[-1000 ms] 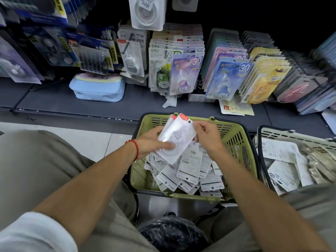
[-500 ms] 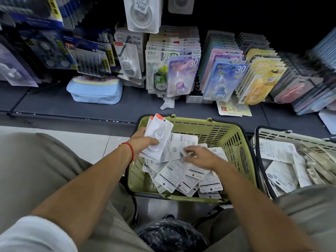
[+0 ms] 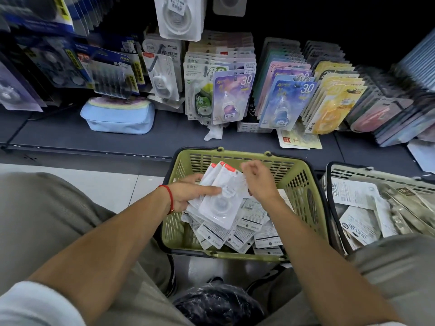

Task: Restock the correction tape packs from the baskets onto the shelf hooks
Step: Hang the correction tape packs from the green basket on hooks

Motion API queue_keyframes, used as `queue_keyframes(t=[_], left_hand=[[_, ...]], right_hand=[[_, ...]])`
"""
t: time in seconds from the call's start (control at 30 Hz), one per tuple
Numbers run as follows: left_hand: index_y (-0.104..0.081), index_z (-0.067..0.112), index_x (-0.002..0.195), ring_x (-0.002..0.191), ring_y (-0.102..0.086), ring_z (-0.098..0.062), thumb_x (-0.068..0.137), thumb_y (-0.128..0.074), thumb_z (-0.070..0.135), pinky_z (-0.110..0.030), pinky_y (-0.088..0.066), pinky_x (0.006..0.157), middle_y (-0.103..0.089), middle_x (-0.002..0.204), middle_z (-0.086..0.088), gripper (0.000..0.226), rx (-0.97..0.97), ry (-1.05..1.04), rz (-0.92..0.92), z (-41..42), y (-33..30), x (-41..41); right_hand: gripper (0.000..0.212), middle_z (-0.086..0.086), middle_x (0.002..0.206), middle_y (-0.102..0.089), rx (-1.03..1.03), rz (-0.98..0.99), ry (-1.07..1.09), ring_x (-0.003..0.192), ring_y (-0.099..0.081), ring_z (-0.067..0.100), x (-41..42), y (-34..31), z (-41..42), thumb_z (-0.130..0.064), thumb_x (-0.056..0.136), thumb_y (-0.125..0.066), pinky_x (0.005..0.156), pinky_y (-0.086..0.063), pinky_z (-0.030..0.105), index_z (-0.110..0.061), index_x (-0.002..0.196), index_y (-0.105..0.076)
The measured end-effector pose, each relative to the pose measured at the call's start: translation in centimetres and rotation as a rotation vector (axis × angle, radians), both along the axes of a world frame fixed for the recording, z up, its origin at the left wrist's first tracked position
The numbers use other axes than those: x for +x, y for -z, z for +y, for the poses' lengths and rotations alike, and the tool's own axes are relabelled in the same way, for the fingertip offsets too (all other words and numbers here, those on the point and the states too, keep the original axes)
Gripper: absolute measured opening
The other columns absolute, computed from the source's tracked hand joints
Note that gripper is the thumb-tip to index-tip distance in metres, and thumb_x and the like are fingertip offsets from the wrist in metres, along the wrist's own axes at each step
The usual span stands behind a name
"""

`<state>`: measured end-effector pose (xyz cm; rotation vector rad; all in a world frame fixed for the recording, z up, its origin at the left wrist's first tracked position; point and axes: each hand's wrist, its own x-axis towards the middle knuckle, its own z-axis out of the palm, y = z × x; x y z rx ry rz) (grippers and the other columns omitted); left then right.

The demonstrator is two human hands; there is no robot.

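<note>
Head view: left hand [image 3: 188, 196] grips a fanned stack of three red-tabbed correction tape packs [image 3: 221, 198] above the green basket [image 3: 303, 184], thumb pressed across the front one. Right hand [image 3: 259, 182] pinches the front pack's upper edge with curled fingers. Slick blister fronts could slide apart and spill back into the loose heap below if the thumb eases. Two baskets stand by the shelf; the white basket [image 3: 353, 172] sits right.
</note>
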<state>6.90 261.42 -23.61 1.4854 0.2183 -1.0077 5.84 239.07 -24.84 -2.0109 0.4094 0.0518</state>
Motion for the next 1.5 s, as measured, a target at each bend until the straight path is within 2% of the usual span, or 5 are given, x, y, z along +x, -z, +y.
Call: queue_keyframes(t=[0.27, 0.53, 0.77, 1.33, 1.5], left_hand=[[-0.060, 0.020, 0.127, 0.100, -0.077, -0.034, 0.077, -0.093, 0.022, -0.058, -0.063, 0.084, -0.078, 0.115, -0.011, 0.060, 0.135, -0.260, -0.038, 1.5, 1.0, 1.0], [-0.060, 0.029, 0.117, 0.104, -0.073, -0.024, 0.075, -0.094, 0.021, -0.049, -0.062, 0.089, -0.074, 0.117, -0.001, 0.055, 0.104, -0.411, -0.247, 0.8, -0.1, 1.4], [-0.061, 0.024, 0.115, 0.095, -0.077, -0.027, 0.079, -0.091, 0.021, -0.050, -0.065, 0.080, -0.077, 0.112, -0.008, 0.047, -0.031, -0.394, -0.340, -1.9, -5.1, 1.7], [-0.057, 0.024, 0.122, 0.089, -0.080, -0.022, 0.051, -0.096, 0.033, -0.044, -0.065, 0.066, -0.082, 0.102, 0.003, 0.081, -0.353, -0.680, -0.632, -3.6, -21.9, 6.2], [-0.051, 0.028, 0.126, 0.092, -0.078, -0.012, 0.067, -0.095, 0.027, -0.027, -0.060, 0.057, -0.078, 0.104, 0.013, 0.073, -0.267, -0.659, -0.895, -1.7, -23.9, 9.0]], right_hand=[[0.104, -0.001, 0.178, -0.001, -0.678, 0.605, -0.818, 0.163, -0.001, 0.023, -5.9, 6.7, -5.6, -0.051, 0.092, -0.076, 0.131, -0.008, 0.046, -0.025, 0.169, -0.011], [0.030, 0.013, 0.109, -0.072, -0.401, 0.347, -0.463, 0.103, -0.064, 0.030, -1.7, -2.8, -9.2, -0.032, 0.108, -0.058, 0.085, -0.046, 0.035, -0.008, 0.109, -0.074], [0.030, 0.011, 0.064, -0.050, 0.155, -0.107, -0.205, 0.040, -0.040, 0.011, 1.6, -13.3, -7.2, -0.026, 0.110, -0.053, 0.037, -0.031, 0.021, -0.001, 0.101, -0.068], [0.054, -0.016, 0.114, -0.076, 0.299, -0.478, -0.193, 0.102, -0.073, 0.002, 8.5, -24.5, -1.0, -0.073, 0.082, -0.059, 0.083, -0.057, 0.030, -0.036, 0.120, -0.068], [0.024, -0.006, 0.104, -0.081, 0.274, -0.522, -0.300, 0.093, -0.079, 0.012, 8.3, -24.4, 0.9, -0.034, 0.095, -0.077, 0.072, -0.063, 0.028, -0.023, 0.116, -0.068]])
